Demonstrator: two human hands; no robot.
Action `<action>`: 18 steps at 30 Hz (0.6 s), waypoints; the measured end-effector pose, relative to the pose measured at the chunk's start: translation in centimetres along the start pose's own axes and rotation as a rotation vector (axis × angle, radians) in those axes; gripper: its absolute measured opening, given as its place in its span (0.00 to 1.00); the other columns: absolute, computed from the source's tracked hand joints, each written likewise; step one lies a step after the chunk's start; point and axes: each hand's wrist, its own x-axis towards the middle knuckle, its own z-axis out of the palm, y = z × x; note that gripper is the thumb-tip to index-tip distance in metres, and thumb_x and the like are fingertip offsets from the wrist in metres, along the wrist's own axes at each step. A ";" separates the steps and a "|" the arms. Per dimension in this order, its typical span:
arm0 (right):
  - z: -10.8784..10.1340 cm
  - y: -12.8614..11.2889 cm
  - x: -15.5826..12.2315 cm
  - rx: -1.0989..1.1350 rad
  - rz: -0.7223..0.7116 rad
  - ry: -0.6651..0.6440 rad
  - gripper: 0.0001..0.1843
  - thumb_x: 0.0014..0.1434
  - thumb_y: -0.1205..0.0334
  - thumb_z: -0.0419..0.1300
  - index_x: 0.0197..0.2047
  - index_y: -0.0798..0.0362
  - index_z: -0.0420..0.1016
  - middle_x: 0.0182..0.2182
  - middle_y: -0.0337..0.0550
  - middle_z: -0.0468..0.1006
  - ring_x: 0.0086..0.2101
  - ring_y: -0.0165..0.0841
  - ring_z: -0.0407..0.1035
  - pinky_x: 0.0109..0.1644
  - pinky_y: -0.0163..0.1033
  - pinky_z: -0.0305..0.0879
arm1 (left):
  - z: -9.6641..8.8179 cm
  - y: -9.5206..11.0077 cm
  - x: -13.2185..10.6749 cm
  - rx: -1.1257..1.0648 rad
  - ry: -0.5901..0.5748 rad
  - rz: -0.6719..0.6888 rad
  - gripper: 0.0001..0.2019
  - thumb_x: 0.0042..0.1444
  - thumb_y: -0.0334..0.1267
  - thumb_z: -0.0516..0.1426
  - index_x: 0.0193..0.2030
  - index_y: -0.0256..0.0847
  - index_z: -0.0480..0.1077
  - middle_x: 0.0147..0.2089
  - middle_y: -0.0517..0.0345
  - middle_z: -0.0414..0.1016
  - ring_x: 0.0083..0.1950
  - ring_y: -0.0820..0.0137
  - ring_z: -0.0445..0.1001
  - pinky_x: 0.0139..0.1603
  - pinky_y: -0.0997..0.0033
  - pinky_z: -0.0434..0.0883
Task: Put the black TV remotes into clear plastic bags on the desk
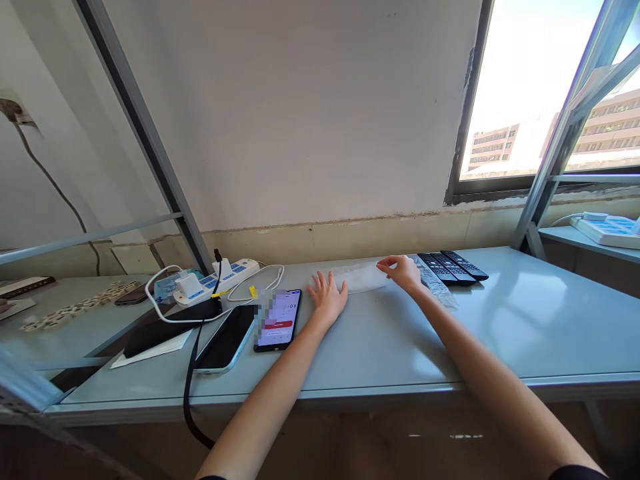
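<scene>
A thin, translucent white plastic bag [361, 277] lies flat along the back of the desk, between my two hands. My left hand [327, 298] rests at the bag's left end with its fingers spread. At the other end, thumb and fingertips of my right hand [401, 272] are pinched together on the bag's edge. Beside my right wrist is a second, crinkled clear plastic wrapper [434, 281]. Several black remote controls [453, 268] lie side by side just right of it. A phone with a lit screen [280, 321] sits left of my left forearm.
Left on the desk [540, 313] are a dark-screened phone [227, 339], a white power strip [220, 281] with plugs and cables, and a black pouch [165, 332]. A black strap [189, 393] hangs over the front edge. Metal frame posts [150, 140] stand at both sides.
</scene>
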 end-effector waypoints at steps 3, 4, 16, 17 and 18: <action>0.3 -0.4 -0.3 0.026 -0.005 -0.026 0.08 0.56 0.57 0.59 0.33 0.45 0.81 0.31 0.35 0.82 0.26 0.29 0.74 0.34 0.34 0.65 | -0.1 0.1 0.0 0.010 0.044 0.001 0.29 0.63 0.46 0.40 0.69 0.38 0.51 0.73 0.45 0.45 0.72 0.53 0.43 0.68 0.47 0.49; 0.4 -0.4 -0.4 0.028 -0.001 -0.031 0.08 0.56 0.57 0.59 0.33 0.46 0.81 0.30 0.35 0.81 0.26 0.29 0.74 0.35 0.33 0.65 | 0.0 0.1 0.0 0.015 0.053 0.002 0.28 0.63 0.46 0.41 0.69 0.38 0.51 0.73 0.46 0.45 0.72 0.53 0.43 0.68 0.46 0.49; 0.8 0.0 -0.3 -0.038 0.162 -0.043 0.18 0.54 0.48 0.60 0.42 0.50 0.79 0.41 0.47 0.80 0.46 0.42 0.72 0.45 0.42 0.66 | 0.2 -0.1 -0.1 0.067 0.039 0.019 0.28 0.63 0.42 0.43 0.68 0.37 0.52 0.72 0.44 0.47 0.72 0.52 0.43 0.67 0.46 0.50; 0.7 0.1 -0.2 -0.040 0.189 -0.051 0.19 0.52 0.48 0.61 0.42 0.51 0.78 0.40 0.48 0.80 0.46 0.44 0.72 0.46 0.43 0.66 | 0.2 -0.1 -0.1 0.068 0.021 0.009 0.27 0.63 0.42 0.43 0.68 0.38 0.52 0.72 0.45 0.47 0.72 0.52 0.44 0.67 0.46 0.52; 0.7 0.1 -0.1 -0.038 0.212 -0.061 0.20 0.51 0.47 0.62 0.42 0.52 0.78 0.39 0.49 0.80 0.46 0.44 0.72 0.46 0.44 0.66 | 0.1 -0.1 -0.1 0.069 0.004 0.003 0.27 0.63 0.43 0.42 0.68 0.38 0.53 0.72 0.45 0.48 0.72 0.52 0.44 0.66 0.46 0.53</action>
